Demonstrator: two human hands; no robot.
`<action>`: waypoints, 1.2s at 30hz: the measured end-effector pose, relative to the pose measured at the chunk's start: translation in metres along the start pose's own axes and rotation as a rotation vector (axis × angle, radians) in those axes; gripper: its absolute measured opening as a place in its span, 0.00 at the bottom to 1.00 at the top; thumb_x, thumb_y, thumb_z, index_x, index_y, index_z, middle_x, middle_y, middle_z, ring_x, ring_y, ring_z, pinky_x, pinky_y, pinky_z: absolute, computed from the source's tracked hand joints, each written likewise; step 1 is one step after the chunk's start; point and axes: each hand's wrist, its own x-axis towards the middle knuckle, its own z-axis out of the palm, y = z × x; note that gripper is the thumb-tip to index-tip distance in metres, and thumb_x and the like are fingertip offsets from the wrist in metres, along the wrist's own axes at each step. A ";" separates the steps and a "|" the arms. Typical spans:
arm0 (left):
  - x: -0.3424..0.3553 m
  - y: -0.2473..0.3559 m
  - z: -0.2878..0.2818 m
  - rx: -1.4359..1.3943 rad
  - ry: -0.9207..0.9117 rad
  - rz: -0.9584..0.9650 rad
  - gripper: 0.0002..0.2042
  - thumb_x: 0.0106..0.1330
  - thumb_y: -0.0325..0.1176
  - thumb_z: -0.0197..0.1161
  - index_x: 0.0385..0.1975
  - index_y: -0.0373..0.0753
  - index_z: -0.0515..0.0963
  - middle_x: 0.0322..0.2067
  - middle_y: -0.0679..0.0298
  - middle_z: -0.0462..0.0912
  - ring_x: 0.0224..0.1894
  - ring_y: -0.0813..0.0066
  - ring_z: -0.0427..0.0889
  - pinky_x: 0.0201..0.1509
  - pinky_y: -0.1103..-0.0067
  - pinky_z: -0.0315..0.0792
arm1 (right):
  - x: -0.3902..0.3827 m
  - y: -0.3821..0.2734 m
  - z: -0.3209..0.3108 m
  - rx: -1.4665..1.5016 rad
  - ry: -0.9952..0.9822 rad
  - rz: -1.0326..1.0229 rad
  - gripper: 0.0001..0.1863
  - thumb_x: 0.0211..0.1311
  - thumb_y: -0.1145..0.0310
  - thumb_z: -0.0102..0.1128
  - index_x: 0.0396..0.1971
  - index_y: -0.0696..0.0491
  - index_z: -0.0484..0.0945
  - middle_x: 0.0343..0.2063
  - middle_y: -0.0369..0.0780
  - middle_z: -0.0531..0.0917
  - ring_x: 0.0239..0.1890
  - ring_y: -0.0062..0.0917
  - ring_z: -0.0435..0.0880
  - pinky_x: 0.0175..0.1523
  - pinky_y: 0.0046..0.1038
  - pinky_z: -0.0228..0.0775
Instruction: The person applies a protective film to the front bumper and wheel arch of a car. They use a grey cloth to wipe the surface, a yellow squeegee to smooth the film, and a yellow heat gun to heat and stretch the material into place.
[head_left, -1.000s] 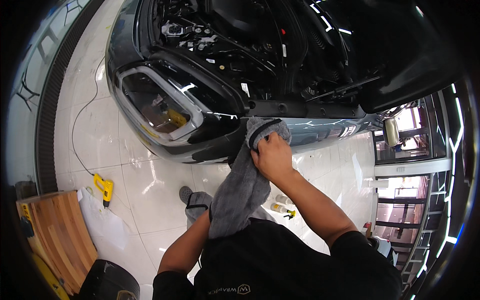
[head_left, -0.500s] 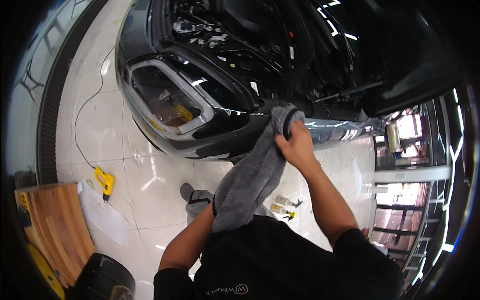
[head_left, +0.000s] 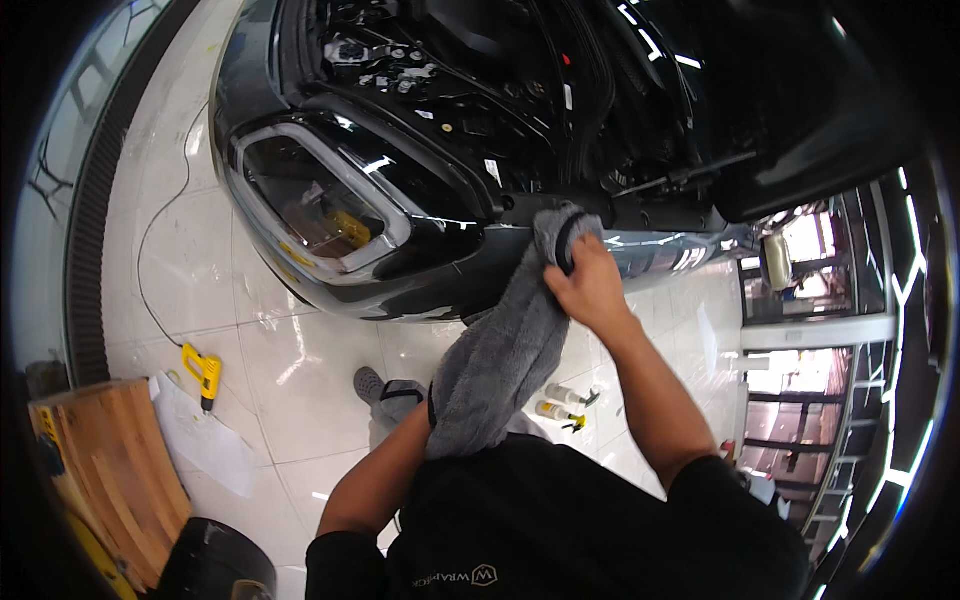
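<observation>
Glossy white floor tiles (head_left: 290, 370), dark drain grate (head_left: 95, 230) along left, wooden planks (head_left: 120, 470), bright glazed shopfront (head_left: 830, 330) at right.

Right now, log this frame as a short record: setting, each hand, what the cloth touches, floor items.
setting: glossy tiled floor beside a dark car with its bonnet up
right hand: presses one end of a grey towel to the car body beside the headlight
left hand: hidden under the towel's lower end
floor items: yellow corded tool, spray bottles, wooden board
</observation>
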 end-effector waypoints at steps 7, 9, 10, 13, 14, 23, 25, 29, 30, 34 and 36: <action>-0.005 -0.006 0.003 0.002 -0.025 -0.020 0.24 0.72 0.33 0.54 0.65 0.32 0.59 0.58 0.59 0.68 0.59 0.70 0.68 0.66 0.77 0.63 | 0.008 -0.040 0.011 -0.143 -0.046 -0.033 0.15 0.49 0.63 0.65 0.32 0.58 0.78 0.36 0.50 0.77 0.38 0.45 0.81 0.43 0.41 0.75; -0.006 -0.006 0.003 0.005 -0.039 -0.031 0.24 0.72 0.33 0.54 0.65 0.32 0.59 0.58 0.59 0.68 0.59 0.70 0.68 0.66 0.77 0.63 | 0.012 -0.045 0.009 -0.182 -0.062 -0.040 0.16 0.48 0.63 0.67 0.33 0.58 0.78 0.36 0.49 0.78 0.37 0.44 0.81 0.44 0.40 0.75; -0.007 -0.007 0.002 0.008 -0.046 -0.040 0.24 0.72 0.33 0.54 0.65 0.32 0.59 0.59 0.59 0.68 0.59 0.70 0.68 0.66 0.77 0.63 | 0.014 -0.048 0.011 -0.177 -0.071 -0.041 0.16 0.48 0.63 0.67 0.34 0.58 0.79 0.36 0.49 0.78 0.37 0.43 0.82 0.44 0.40 0.75; -0.011 -0.008 -0.001 -0.001 -0.059 -0.062 0.24 0.73 0.33 0.53 0.65 0.32 0.59 0.59 0.59 0.68 0.59 0.70 0.68 0.66 0.77 0.63 | 0.020 -0.063 0.019 -0.168 -0.075 -0.063 0.17 0.48 0.62 0.68 0.35 0.56 0.79 0.37 0.48 0.78 0.39 0.42 0.82 0.45 0.40 0.76; -0.012 -0.008 -0.001 -0.013 -0.058 -0.070 0.24 0.73 0.33 0.53 0.65 0.32 0.59 0.59 0.59 0.68 0.59 0.70 0.68 0.67 0.77 0.63 | 0.018 -0.068 0.022 -0.170 -0.062 -0.096 0.13 0.50 0.63 0.63 0.33 0.56 0.80 0.37 0.48 0.79 0.39 0.41 0.82 0.44 0.39 0.76; -0.005 -0.006 -0.007 -0.200 -0.035 -0.065 0.25 0.73 0.33 0.53 0.66 0.32 0.57 0.60 0.59 0.67 0.61 0.71 0.67 0.68 0.77 0.62 | -0.033 -0.008 0.018 0.137 0.332 0.035 0.18 0.41 0.67 0.66 0.35 0.60 0.78 0.38 0.51 0.72 0.44 0.47 0.70 0.51 0.46 0.63; 0.000 0.004 0.013 0.454 0.012 0.068 0.25 0.73 0.33 0.52 0.67 0.32 0.56 0.61 0.59 0.66 0.61 0.70 0.66 0.68 0.77 0.61 | -0.029 -0.008 0.022 0.072 0.290 -0.037 0.19 0.40 0.67 0.66 0.34 0.60 0.78 0.38 0.50 0.73 0.46 0.47 0.71 0.53 0.45 0.63; 0.019 -0.040 0.043 0.112 -0.034 -0.069 0.25 0.74 0.35 0.50 0.67 0.33 0.55 0.62 0.60 0.64 0.62 0.70 0.65 0.69 0.77 0.60 | -0.015 0.001 0.015 0.024 0.280 -0.123 0.17 0.39 0.65 0.67 0.31 0.58 0.80 0.40 0.47 0.74 0.49 0.43 0.71 0.58 0.42 0.60; 0.023 -0.061 0.046 -0.106 -0.041 -0.147 0.25 0.75 0.35 0.50 0.67 0.33 0.55 0.62 0.60 0.64 0.63 0.69 0.64 0.69 0.77 0.60 | -0.013 0.009 0.015 0.040 0.260 -0.146 0.17 0.39 0.65 0.67 0.30 0.58 0.80 0.40 0.46 0.75 0.50 0.42 0.71 0.59 0.42 0.60; 0.047 -0.051 0.055 -0.125 -0.148 -0.330 0.25 0.76 0.36 0.48 0.68 0.33 0.54 0.63 0.60 0.63 0.63 0.69 0.64 0.68 0.77 0.60 | -0.008 0.051 0.000 0.044 0.263 -0.108 0.17 0.41 0.63 0.66 0.30 0.57 0.80 0.39 0.45 0.76 0.49 0.39 0.72 0.58 0.40 0.60; 0.060 -0.044 0.064 -0.127 -0.169 -0.343 0.25 0.76 0.36 0.48 0.68 0.33 0.54 0.63 0.59 0.63 0.63 0.69 0.65 0.68 0.77 0.61 | -0.007 0.076 -0.011 0.043 0.245 -0.071 0.16 0.41 0.63 0.66 0.30 0.57 0.80 0.40 0.44 0.76 0.50 0.39 0.72 0.57 0.40 0.60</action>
